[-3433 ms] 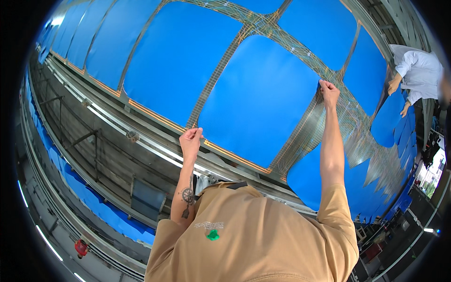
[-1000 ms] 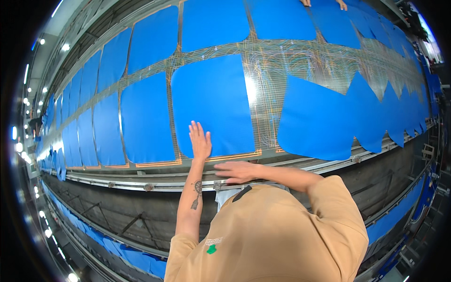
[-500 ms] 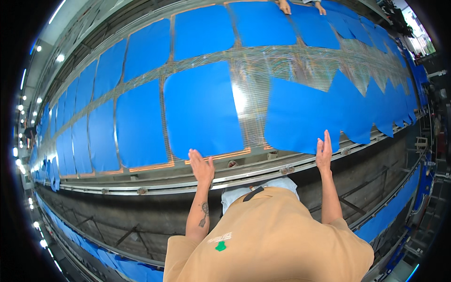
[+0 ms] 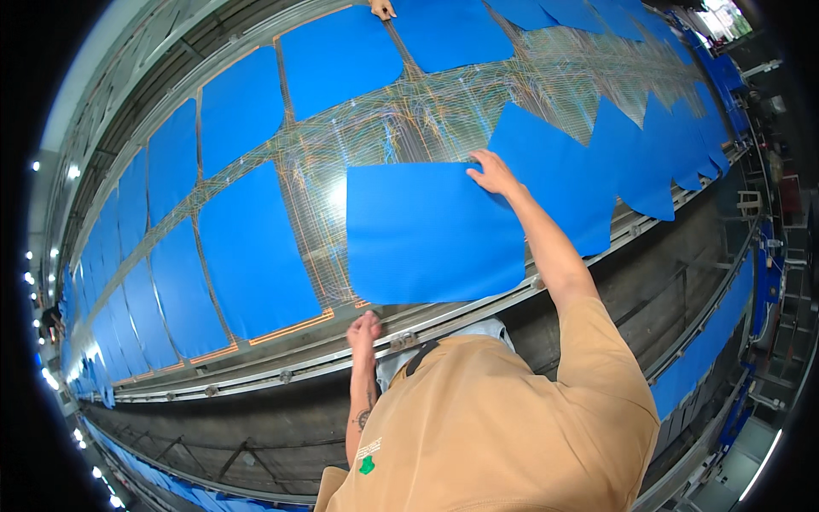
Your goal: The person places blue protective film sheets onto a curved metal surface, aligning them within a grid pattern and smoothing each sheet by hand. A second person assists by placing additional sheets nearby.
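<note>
So the blue square sheet [image 4: 431, 230] lies flat on the wire mesh bed [image 4: 409, 119], near the front rail. The right hand [image 4: 490, 173] rests open, fingers spread, on its far right corner, probably pinning it while it gets squared up. The left hand [image 4: 365, 328] sits loosely curled on the metal rail [image 4: 478, 309] below the sheet's near edge, gripping nothing I can see. More blue sheets [image 4: 247, 256] run in rows to the left. Across the bed, another person's hand [image 4: 383, 8]. No labels visible.

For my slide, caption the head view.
Right hand pressing a blue sheet flat on the mesh table; left hand at its metal edge.
</note>
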`<state>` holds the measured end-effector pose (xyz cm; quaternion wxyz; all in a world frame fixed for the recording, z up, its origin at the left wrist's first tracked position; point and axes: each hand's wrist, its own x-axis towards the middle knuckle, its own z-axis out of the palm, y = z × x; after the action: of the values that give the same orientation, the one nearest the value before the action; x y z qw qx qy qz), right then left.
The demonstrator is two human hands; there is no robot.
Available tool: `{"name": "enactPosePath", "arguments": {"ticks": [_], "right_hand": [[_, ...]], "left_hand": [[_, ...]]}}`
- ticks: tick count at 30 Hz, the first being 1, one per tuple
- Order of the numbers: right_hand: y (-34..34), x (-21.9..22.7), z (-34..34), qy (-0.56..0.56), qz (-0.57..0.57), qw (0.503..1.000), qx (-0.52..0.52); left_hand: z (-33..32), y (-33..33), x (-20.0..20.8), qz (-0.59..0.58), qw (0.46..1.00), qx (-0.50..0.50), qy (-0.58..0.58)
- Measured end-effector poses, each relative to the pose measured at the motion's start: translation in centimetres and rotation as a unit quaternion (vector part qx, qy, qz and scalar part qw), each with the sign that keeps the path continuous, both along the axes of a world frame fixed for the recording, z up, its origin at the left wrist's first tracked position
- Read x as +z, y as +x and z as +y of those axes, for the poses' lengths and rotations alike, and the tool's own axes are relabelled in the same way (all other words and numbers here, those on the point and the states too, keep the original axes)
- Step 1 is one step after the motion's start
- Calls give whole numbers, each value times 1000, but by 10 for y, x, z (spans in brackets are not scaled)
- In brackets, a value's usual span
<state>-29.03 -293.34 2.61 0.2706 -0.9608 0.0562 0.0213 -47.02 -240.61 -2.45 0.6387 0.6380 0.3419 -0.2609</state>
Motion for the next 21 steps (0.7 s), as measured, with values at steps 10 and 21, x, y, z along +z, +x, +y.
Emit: {"name": "enactPosePath", "arguments": {"ticks": [10,21], "right_hand": [[48,-2,8,-106,179,976,65],[54,45,-27,70,223,936,264]], "left_hand": [[-185,-3,20,139,975,93,-145],[-163,30,206,-118,990,4,-73]]}}
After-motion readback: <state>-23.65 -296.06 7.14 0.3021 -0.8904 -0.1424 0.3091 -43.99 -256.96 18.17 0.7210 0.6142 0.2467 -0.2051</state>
